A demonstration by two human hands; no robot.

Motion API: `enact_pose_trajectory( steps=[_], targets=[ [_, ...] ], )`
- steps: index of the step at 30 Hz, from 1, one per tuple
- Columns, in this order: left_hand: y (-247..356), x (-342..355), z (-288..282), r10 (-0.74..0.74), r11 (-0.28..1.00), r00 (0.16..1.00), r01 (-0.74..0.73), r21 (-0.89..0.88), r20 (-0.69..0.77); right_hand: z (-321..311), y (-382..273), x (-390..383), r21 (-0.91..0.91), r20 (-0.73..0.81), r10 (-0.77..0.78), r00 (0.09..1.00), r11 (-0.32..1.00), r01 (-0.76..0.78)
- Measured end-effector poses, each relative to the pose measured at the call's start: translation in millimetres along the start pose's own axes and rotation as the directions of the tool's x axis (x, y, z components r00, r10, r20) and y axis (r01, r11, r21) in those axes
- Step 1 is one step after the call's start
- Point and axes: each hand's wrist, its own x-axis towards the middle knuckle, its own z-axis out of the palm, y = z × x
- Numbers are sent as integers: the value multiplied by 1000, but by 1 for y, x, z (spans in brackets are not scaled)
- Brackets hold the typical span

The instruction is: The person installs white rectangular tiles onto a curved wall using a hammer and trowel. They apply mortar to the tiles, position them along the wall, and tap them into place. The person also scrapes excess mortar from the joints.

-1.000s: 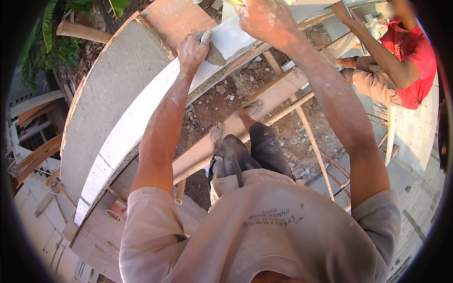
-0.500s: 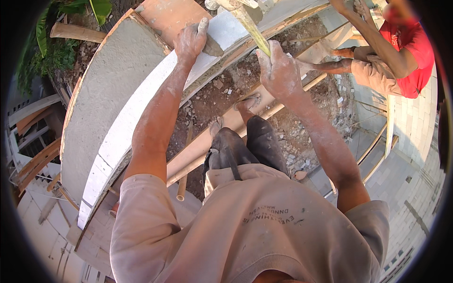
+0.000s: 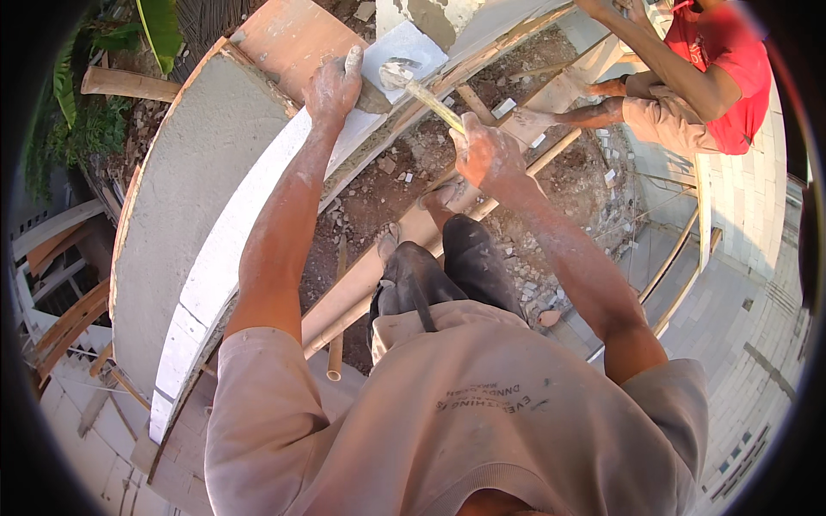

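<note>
My right hand (image 3: 489,155) is wrapped round the yellowish handle of a hammer (image 3: 440,105). The hammer's pale, dusty head lies against the top of a white block (image 3: 417,47) at the end of the curved wall. My left hand (image 3: 334,93) rests at the block's near left part, fingers curled over its edge and partly hidden, one digit pointing up. Beside it is a lump of grey mortar (image 3: 372,101). From there a curved row of white blocks (image 3: 215,258) runs down to the left, along a grey mortar surface (image 3: 185,185). Both hands are coated in pale dust.
A reddish-brown board (image 3: 297,39) adjoins the mortar. Below me, my feet stand on a plank (image 3: 413,225) beside a bamboo pole (image 3: 551,165), over rubble (image 3: 370,202). At the upper right a person in a red shirt (image 3: 731,77) sits, arms raised. Leaves (image 3: 159,39) hang at the upper left.
The hammer has come down from the top edge of the view onto the white block, my right hand lowering with it. My left hand stays at the block; the whole view has shifted slightly.
</note>
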Motion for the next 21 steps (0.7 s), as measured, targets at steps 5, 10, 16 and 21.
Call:
enact_pose_trajectory(
  steps=[5,10,16,21],
  targets=[
    [-8,-3,4,-22,997,999,20,79,32,11,-42,-12,407,-293,136,946,913,-5],
    [9,-1,2,23,986,1000,-26,163,15,46,-41,-4,473,-166,261,951,867,-155],
    [4,7,3,-4,982,1000,-1,187,27,39,-54,8,576,-126,287,950,801,-165],
    [8,6,8,39,985,999,-38,166,0,62,-44,6,559,-288,301,909,824,-95]
  ],
)
